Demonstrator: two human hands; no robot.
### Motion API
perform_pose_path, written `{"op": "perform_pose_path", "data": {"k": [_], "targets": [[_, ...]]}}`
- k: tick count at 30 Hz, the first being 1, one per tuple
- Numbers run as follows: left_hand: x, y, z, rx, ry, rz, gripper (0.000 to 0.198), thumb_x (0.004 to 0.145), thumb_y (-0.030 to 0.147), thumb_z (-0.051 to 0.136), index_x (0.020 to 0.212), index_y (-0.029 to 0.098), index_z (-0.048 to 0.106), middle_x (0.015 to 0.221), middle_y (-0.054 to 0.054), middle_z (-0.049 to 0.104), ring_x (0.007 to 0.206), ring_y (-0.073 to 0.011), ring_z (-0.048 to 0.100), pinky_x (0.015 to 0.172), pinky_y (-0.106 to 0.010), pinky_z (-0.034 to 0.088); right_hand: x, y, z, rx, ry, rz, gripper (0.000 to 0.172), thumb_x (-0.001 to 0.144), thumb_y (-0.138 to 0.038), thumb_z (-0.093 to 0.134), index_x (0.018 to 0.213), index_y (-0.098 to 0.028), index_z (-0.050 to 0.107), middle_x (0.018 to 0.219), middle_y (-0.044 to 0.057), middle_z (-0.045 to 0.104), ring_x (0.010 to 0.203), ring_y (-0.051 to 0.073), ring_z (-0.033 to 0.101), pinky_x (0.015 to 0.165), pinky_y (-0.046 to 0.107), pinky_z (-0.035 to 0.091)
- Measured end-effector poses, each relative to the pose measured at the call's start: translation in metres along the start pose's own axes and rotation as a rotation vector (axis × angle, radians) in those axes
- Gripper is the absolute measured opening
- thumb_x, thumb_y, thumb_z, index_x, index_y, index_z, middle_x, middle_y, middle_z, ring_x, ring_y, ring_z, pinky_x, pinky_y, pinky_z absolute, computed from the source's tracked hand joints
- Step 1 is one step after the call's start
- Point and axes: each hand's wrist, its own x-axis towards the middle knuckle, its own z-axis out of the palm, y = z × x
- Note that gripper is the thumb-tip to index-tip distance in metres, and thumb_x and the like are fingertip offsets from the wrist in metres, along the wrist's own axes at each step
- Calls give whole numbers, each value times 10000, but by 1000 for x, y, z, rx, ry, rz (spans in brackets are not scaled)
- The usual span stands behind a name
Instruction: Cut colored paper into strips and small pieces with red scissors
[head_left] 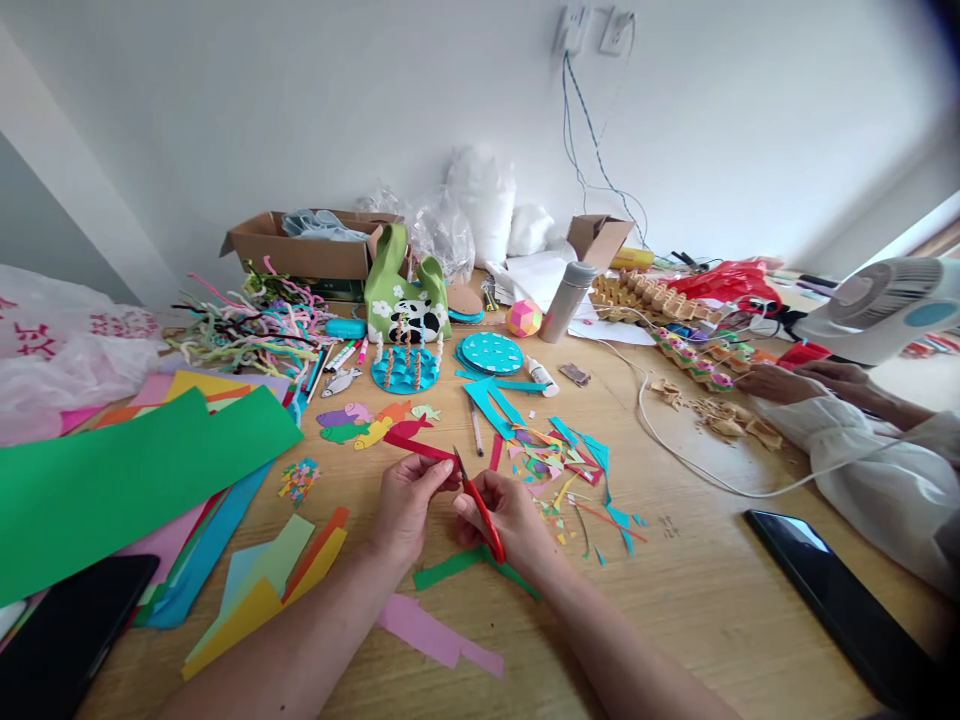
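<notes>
Left hand point(409, 495) and right hand point(506, 515) meet near the centre of the frame: the left pinches a red paper strip point(420, 448) between thumb and fingers, the right curls around the handles of red scissors point(490, 528). A big green sheet point(135, 480) spans the left side; a smaller pink paper piece point(429, 630) lies lower centre. The scissors point toward the strip's right end; whether the blades touch it, I cannot tell. Just above the strip lie paper fish point(373, 432), and left of centre, tiny confetti point(300, 482).
</notes>
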Motion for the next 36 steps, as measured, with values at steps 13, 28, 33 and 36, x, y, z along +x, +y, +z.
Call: {"op": "perform_pose_path", "data": {"k": [13, 28, 33, 36], "targets": [[0, 0, 1, -44, -8, -37, 163, 603, 263, 772, 622, 132, 677, 618, -35, 665, 611, -141, 607, 635, -258, 484, 1, 5, 2, 130, -44, 52, 496, 653, -569, 778, 698, -180, 474, 552, -24, 629, 376, 115, 578, 372, 209, 443], [0, 0, 1, -44, 22, -54, 183, 588, 274, 785, 594, 133, 669, 595, -34, 659, 589, -134, 595, 606, -242, 467, 0, 6, 3, 70, -73, 21, 514, 702, -624, 714, 761, -169, 483, 595, -4, 642, 435, 126, 612, 416, 220, 464], [-2, 1, 2, -40, 31, -66, 190, 580, 283, 790, 591, 131, 677, 592, -37, 661, 585, -135, 592, 600, -242, 463, 0, 4, 4, 58, -65, 21, 525, 684, -632, 722, 732, -179, 461, 565, -20, 621, 395, 113, 577, 389, 209, 431], [-2, 1, 3, -43, 32, -68, 185, 581, 280, 789, 592, 131, 679, 591, -35, 662, 582, -133, 590, 596, -240, 459, 0, 4, 4, 63, -68, 28, 527, 677, -634, 725, 725, -182, 457, 555, -28, 611, 380, 106, 561, 381, 207, 422]]}}
